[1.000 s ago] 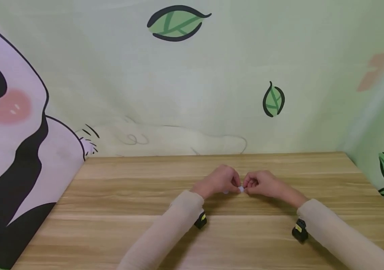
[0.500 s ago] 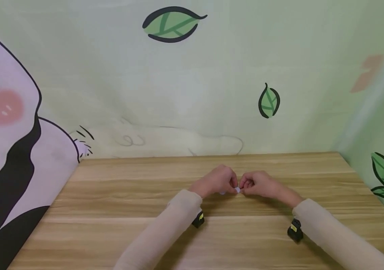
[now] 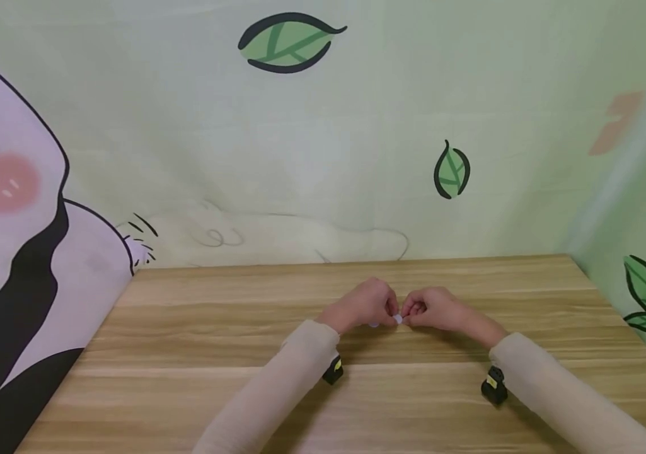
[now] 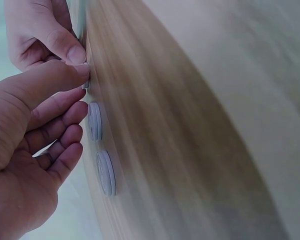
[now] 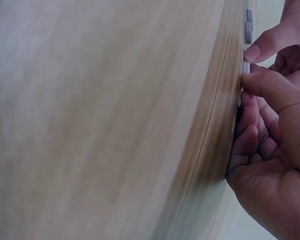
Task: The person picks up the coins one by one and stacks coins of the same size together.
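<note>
- head view: the left hand (image 3: 365, 305) and the right hand (image 3: 433, 309) meet at the middle of the light wooden counter (image 3: 186, 353), fingers curled, pinching a small white round disc (image 3: 397, 320) between their fingertips. both arms wear beige sleeves (image 3: 277, 391), with a small black and yellow wrist camera (image 3: 334, 371) under each. a green cloth backdrop printed with leaves and a panda (image 3: 16, 208) hangs behind the counter.
- left wrist view: the left hand (image 4: 25, 145) pinches the disc (image 4: 86, 84) with its thumb against the counter (image 4: 190, 125), the right hand's thumb (image 4: 65, 47) touching from the other side. two more white flat round discs (image 4: 101, 150) lie on the counter just beside the curled fingers.
- right wrist view: the right hand (image 5: 270, 150) nips the disc (image 5: 246, 67) on the counter (image 5: 115, 110), the left thumb (image 5: 265, 45) opposite. the other discs (image 5: 248, 27) lie beyond.
</note>
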The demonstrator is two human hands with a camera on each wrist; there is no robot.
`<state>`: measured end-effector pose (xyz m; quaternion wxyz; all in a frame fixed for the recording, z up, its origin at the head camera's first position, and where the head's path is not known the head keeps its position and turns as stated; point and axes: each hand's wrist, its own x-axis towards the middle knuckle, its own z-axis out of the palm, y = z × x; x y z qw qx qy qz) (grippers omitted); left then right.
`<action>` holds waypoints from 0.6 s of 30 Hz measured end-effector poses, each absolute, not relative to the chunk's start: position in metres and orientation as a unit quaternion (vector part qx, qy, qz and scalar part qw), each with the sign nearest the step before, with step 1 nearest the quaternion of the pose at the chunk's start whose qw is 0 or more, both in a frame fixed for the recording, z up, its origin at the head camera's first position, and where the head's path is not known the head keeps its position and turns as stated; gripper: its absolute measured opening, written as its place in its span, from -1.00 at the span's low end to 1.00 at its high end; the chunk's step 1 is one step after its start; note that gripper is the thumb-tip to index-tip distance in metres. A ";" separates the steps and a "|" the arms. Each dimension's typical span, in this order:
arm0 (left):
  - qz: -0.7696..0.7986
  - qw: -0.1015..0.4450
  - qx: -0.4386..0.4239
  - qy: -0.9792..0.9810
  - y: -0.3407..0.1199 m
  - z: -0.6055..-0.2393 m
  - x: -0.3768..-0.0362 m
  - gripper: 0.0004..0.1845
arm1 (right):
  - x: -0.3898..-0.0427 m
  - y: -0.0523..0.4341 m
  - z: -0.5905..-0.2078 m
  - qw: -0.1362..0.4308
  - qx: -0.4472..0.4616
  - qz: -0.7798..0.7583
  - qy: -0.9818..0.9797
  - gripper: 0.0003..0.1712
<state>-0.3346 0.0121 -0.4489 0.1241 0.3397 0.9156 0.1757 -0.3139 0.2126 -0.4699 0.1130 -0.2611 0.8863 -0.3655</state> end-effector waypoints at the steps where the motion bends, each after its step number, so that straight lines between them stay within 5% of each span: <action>1: 0.175 0.125 0.340 0.916 0.012 -0.449 -0.334 -0.89 | -0.313 0.213 -0.470 0.116 -0.261 -0.366 0.885 -0.93; 14: 0.229 0.125 0.365 0.894 0.004 -0.452 -0.334 -0.82 | -0.307 0.225 -0.462 0.114 -0.287 -0.358 0.881 -0.91; 18: 0.225 0.073 0.388 0.891 -0.018 -0.451 -0.324 -0.85 | -0.302 0.226 -0.460 0.092 -0.298 -0.331 0.890 -0.88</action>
